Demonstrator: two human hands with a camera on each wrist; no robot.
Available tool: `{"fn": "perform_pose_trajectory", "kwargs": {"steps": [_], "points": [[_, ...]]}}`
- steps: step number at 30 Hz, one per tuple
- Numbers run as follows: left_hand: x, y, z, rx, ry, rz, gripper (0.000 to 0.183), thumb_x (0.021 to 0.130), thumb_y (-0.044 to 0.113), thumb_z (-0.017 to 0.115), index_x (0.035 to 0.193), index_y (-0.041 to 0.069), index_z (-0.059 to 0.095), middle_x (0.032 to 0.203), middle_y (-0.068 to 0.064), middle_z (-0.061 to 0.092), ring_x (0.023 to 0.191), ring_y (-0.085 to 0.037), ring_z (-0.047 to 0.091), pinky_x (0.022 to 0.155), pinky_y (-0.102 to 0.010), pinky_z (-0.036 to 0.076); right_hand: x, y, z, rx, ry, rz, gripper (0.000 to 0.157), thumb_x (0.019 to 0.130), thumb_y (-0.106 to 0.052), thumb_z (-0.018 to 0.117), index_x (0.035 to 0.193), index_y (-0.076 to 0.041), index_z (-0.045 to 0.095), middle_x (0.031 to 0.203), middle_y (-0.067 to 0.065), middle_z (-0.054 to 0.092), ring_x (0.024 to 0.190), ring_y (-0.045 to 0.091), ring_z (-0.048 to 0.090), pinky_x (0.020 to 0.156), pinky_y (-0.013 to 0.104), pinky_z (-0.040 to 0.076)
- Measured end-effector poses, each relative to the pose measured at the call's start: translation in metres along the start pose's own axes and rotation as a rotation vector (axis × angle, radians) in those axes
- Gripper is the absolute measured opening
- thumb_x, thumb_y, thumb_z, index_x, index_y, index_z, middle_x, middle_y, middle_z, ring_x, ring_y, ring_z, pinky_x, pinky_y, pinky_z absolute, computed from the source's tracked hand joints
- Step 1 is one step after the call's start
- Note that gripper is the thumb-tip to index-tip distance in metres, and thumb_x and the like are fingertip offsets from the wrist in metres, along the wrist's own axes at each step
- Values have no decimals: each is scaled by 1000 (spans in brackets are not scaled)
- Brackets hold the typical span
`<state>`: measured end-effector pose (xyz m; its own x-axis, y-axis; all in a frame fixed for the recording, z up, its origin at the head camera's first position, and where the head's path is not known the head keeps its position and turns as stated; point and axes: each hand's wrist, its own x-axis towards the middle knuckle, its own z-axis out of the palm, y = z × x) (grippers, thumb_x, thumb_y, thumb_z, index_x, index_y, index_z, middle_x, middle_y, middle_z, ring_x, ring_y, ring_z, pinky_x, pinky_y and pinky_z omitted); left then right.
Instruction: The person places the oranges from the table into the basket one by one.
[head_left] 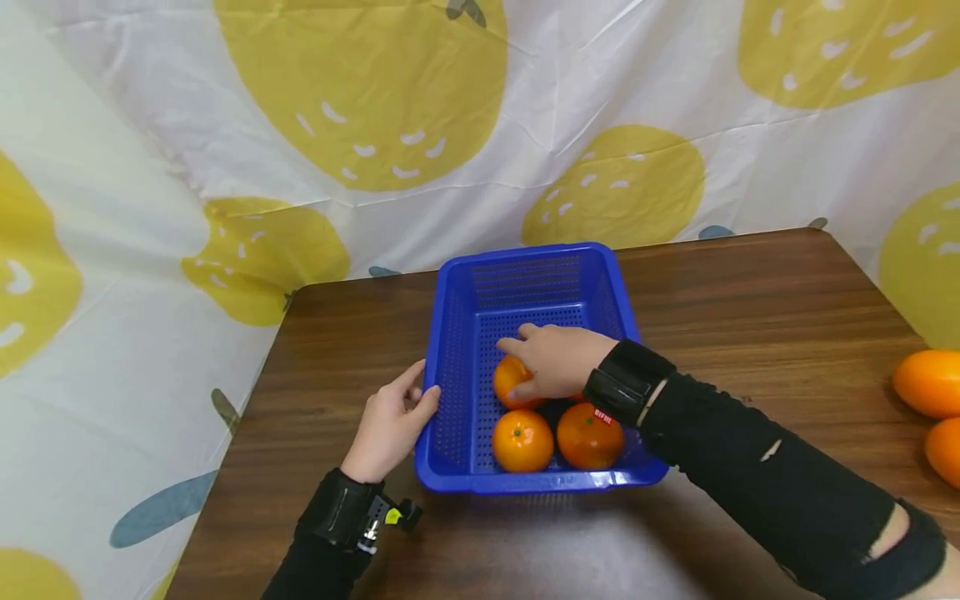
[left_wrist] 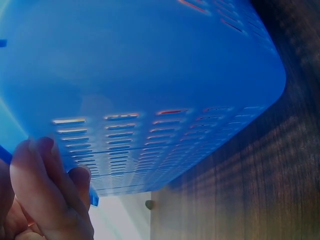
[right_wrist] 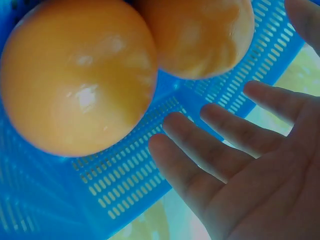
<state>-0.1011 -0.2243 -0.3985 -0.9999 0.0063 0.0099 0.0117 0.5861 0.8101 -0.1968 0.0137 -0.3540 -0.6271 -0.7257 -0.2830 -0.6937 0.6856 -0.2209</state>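
- On the tabletop (head_left: 352,342), my left grip (head_left: 392,427) pinches the blue basket (head_left: 540,482) by its rim (head_left: 435,321), seemingly to steady it.
- Above the oranges (head_left: 522,441), my right grip (head_left: 558,358) is wide, holding none.

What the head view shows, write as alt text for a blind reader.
A person's right hand reaches over orange fruits in a blue basket, while the left hand holds its left rim. Two more orange fruits show at the right edge; a yellow-patterned cloth backs the brown table.
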Motion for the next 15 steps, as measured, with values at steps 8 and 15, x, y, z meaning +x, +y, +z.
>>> {"fn": "perform_pose_trajectory", "kwargs": {"steps": [8,15], "points": [[0,0,1,-5,-5,-5,49,92,33,53,138,19,42,77,-8,56,45,-21,55,36,-37,50,-18,14,-6,61,20,6,75,84,-57,53,144,-18,31,143,15,37,123,28,41,105,48,37],[2,2,0,-10,-16,13,49,92,32,53,138,18,42,77,-8,57,45,-21,55,36,-37,50,-46,24,-22,68,96,23,75,85,-57,52,145,-18,30,145,18,34,125,32,39,103,51,38]]}}
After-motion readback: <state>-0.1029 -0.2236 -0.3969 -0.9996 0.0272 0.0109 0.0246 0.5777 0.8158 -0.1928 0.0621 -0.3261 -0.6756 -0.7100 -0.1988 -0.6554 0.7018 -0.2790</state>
